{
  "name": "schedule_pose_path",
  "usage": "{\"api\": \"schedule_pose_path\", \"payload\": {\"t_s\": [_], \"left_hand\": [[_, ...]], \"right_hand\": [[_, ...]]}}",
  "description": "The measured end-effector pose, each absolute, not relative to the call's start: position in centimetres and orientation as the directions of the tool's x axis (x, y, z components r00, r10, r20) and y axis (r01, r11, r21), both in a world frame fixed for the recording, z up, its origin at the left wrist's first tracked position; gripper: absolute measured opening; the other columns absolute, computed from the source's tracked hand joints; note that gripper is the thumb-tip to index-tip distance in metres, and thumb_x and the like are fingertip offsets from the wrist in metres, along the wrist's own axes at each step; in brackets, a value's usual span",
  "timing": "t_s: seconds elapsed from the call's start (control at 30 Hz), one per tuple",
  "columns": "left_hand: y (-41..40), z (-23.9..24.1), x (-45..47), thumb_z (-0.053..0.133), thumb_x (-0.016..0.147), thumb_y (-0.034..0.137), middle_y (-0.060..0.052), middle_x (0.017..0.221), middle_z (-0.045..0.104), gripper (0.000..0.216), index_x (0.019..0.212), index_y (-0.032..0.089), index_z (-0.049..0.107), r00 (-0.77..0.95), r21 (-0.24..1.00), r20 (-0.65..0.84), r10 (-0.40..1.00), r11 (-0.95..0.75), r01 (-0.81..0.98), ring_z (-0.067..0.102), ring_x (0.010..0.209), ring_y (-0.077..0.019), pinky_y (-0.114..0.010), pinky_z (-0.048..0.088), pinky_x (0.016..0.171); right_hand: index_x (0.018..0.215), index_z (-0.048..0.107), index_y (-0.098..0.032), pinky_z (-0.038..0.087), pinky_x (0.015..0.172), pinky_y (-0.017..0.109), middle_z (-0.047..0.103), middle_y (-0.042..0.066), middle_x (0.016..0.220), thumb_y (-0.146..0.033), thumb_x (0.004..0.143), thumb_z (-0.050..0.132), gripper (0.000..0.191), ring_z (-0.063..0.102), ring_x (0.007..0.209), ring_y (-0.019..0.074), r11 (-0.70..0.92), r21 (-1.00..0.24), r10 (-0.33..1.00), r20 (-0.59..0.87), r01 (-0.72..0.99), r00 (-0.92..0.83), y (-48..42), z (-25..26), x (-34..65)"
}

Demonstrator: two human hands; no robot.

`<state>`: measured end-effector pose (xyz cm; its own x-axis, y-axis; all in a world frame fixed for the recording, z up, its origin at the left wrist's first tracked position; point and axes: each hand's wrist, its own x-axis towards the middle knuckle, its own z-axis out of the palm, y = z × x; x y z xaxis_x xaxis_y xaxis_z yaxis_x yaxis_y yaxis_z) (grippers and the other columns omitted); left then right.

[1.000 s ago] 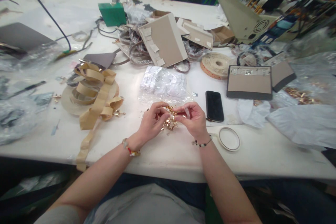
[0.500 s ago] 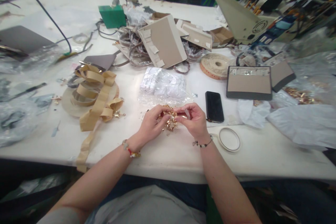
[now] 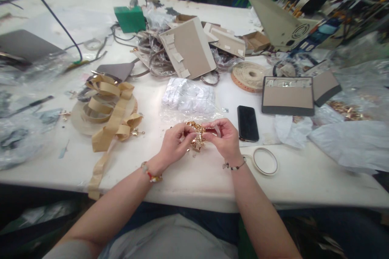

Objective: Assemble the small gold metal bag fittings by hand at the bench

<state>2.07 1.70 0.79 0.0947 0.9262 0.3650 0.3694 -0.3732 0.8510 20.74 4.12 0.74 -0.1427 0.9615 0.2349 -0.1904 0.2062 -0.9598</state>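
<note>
My left hand (image 3: pixel 174 144) and my right hand (image 3: pixel 223 137) meet over a small heap of gold metal clasps (image 3: pixel 195 136) near the front of the white table (image 3: pixel 194 178). Both hands have their fingers curled and pinched. Between the fingertips sits a small reddish piece (image 3: pixel 209 130) with gold parts; which hand bears it I cannot say exactly. A white strip curls by my right thumb. Each wrist wears a beaded bracelet.
A black phone (image 3: pixel 248 122) lies right of my hands, a tape ring (image 3: pixel 265 160) just below it. Behind the clasps lies a plastic bag of white pieces (image 3: pixel 189 96). Tan ribbon (image 3: pixel 111 107) coils on a disc at left. Taupe boxes (image 3: pixel 287 96), a cardboard pile (image 3: pixel 190 46) and plastic sheets crowd the back and right.
My hands have stayed in place over the clasps; the fingers have shifted a little around the small reddish piece. Nothing else on the table has moved.
</note>
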Motion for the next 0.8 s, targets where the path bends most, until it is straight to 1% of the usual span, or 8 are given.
{"api": "schedule_pose_path", "payload": {"t_s": [0.17,0.4,0.57,0.67,0.73,0.8], "left_hand": [[1.79,0.81,2.06,0.062,0.091,0.025,0.000,0.071,0.065,0.011,0.083,0.018,0.065,0.098,0.842,0.360,0.928,-0.368,0.396,0.055,0.063,-0.0118,-0.024,0.040,0.059],[1.83,0.87,2.08,0.063,0.089,0.022,0.001,0.068,0.063,0.008,0.082,0.018,0.065,0.086,0.830,0.365,0.927,-0.366,0.421,0.055,0.062,-0.0114,-0.024,0.040,0.059],[1.86,0.97,2.14,0.063,0.089,0.022,0.001,0.068,0.064,0.007,0.082,0.018,0.064,0.076,0.831,0.352,0.933,-0.349,0.433,0.055,0.062,-0.0114,-0.024,0.041,0.060],[1.89,1.00,2.15,0.063,0.089,0.021,0.000,0.077,0.068,0.004,0.091,0.018,0.065,0.070,0.836,0.352,0.933,-0.347,0.424,0.058,0.065,-0.0114,-0.024,0.043,0.062],[1.92,1.02,2.16,0.062,0.090,0.021,-0.002,0.088,0.072,0.011,0.100,0.019,0.065,0.083,0.837,0.354,0.931,-0.355,0.417,0.060,0.068,-0.0117,-0.024,0.045,0.063],[1.96,1.03,2.17,0.062,0.091,0.022,-0.004,0.093,0.073,0.014,0.104,0.019,0.066,0.123,0.827,0.363,0.924,-0.380,0.414,0.061,0.071,-0.0124,-0.025,0.046,0.065]], "right_hand": [[0.092,0.061,-0.024,0.062,0.089,0.031,0.078,0.000,0.095,-0.017,0.070,0.088,0.036,0.075,0.096,0.0177,0.211,-0.961,0.958,0.240,-0.176,-0.160,4.00,0.85,20.75],[0.093,0.061,-0.024,0.063,0.085,0.029,0.078,0.000,0.095,-0.015,0.070,0.088,0.037,0.076,0.093,0.0163,0.209,-0.957,0.953,0.245,-0.199,-0.176,3.96,0.80,20.79],[0.093,0.061,-0.024,0.063,0.089,0.033,0.078,0.001,0.095,-0.018,0.071,0.088,0.036,0.076,0.097,0.0186,0.210,-0.961,0.952,0.242,-0.179,-0.185,3.93,0.91,20.80],[0.092,0.061,-0.024,0.063,0.090,0.034,0.078,0.001,0.095,-0.018,0.071,0.088,0.035,0.076,0.096,0.0188,0.215,-0.962,0.951,0.245,-0.169,-0.186,3.90,0.95,20.81],[0.093,0.061,-0.024,0.063,0.089,0.034,0.078,0.001,0.096,-0.018,0.071,0.088,0.035,0.076,0.096,0.0187,0.219,-0.961,0.950,0.250,-0.170,-0.187,3.87,0.95,20.79],[0.093,0.061,-0.024,0.063,0.088,0.034,0.078,0.001,0.096,-0.019,0.072,0.087,0.035,0.075,0.095,0.0186,0.226,-0.959,0.947,0.257,-0.168,-0.192,3.83,0.94,20.76]]}}
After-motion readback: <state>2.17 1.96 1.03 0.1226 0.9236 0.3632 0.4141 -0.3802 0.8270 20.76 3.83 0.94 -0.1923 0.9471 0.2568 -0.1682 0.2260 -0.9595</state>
